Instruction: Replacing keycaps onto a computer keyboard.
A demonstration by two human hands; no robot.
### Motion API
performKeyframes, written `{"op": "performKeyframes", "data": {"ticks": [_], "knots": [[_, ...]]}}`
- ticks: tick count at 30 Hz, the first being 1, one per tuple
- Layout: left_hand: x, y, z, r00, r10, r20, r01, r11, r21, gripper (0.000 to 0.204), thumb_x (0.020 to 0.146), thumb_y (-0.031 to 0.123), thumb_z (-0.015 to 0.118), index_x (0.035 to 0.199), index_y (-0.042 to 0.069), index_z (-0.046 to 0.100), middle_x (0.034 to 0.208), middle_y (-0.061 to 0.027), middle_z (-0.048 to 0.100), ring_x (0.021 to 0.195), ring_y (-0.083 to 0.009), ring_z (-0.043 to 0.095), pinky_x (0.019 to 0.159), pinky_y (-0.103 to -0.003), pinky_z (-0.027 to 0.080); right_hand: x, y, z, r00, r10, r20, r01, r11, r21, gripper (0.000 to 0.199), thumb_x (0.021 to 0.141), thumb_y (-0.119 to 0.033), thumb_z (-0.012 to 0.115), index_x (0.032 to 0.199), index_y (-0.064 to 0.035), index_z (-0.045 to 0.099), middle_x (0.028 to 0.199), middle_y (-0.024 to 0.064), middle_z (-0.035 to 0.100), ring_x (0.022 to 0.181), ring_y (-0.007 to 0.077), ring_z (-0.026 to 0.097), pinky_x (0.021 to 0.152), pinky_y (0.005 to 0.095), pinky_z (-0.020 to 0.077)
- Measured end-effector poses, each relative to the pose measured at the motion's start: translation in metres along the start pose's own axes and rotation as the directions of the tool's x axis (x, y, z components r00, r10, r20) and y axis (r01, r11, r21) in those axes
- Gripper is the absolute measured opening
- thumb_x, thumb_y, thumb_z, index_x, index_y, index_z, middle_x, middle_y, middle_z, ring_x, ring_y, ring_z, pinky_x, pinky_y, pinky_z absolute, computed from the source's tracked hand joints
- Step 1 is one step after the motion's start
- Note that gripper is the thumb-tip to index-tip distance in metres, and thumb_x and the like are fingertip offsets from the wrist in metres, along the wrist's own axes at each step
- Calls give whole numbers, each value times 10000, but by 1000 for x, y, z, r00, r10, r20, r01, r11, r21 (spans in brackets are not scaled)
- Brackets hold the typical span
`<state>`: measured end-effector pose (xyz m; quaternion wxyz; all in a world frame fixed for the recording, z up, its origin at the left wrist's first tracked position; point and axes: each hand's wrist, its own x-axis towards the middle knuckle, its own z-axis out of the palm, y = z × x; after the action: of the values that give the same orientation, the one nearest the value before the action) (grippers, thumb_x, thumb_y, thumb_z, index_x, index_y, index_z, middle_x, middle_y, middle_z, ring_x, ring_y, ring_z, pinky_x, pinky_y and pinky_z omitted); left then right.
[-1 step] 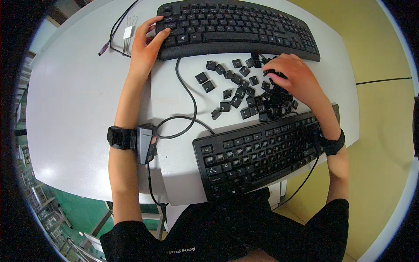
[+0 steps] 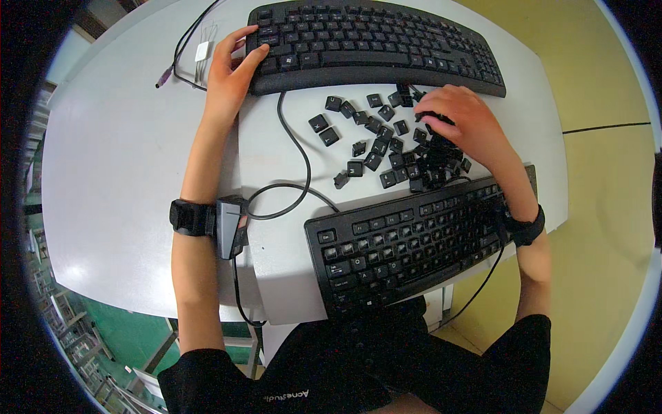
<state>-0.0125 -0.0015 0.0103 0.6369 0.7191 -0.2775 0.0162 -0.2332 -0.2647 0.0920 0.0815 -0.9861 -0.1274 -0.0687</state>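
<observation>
A complete black keyboard (image 2: 372, 48) lies at the far side of the table. My left hand (image 2: 231, 69) grips its left end, thumb and index finger apart at the edge keys. Loose black keycaps (image 2: 379, 146) are scattered between it and a second keyboard, densest at the right. Over the right of this heap my right hand (image 2: 465, 121) is curled, with dark keycaps between thumb and fingers; its fingertips are partly hidden. The nearer black keyboard (image 2: 414, 248) lies tilted, many key positions bare, several keycaps still on its left part. My right forearm crosses its right end.
A black cable (image 2: 303, 159) loops between the keyboards. A wire keycap puller with a white handle (image 2: 202, 51) lies beside a cable with a purple plug (image 2: 163, 78) at the far left. Black straps ring both forearms; the left one carries a grey device (image 2: 230, 228).
</observation>
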Motion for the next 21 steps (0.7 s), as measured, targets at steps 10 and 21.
{"op": "performKeyframes", "data": {"ticks": [10, 21], "knots": [[-4, -12, -12, 999, -43, 5, 43, 998, -44, 388, 817, 205, 662, 1180, 117, 561, 1174, -111, 470, 929, -154, 522, 789, -264, 411, 9, 2, 17, 999, 16, -36, -13, 995, 97, 89, 800, -167, 592, 853, -100, 618, 850, 41, 578, 870, 259, 568, 741, 366, 465], [0, -10, -6, 999, 40, 1, -40, 999, 34, 391, 815, 213, 663, 1179, 115, 561, 1183, -118, 464, 946, -156, 519, 786, -261, 415, 20, -1, 12, 999, -22, -35, 22, 1000, -1, 181, 765, -171, 617, 932, -111, 579, 907, 72, 557, 905, 280, 557, 790, 392, 452]]}}
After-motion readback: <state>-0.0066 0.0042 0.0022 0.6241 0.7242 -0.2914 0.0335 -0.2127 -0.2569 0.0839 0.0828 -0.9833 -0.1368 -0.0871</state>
